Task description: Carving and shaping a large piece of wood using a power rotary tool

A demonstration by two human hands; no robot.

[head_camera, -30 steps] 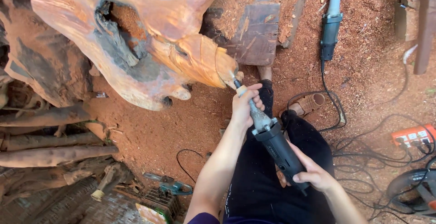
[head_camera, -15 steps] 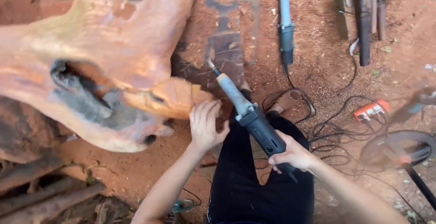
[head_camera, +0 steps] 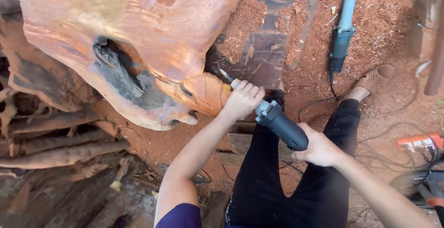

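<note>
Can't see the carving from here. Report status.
Left hand grips the die grinder nose, right hand its rear. Bit against the carved wood block. Nothing between them.

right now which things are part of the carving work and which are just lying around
In use:
- die grinder, held by left hand at the front and right hand at the rear
- big reddish carved wood piece, grinder tip against it

Lying about:
- second grinder on the sawdust
- orange power strip
- dark plank
- old branches
</note>
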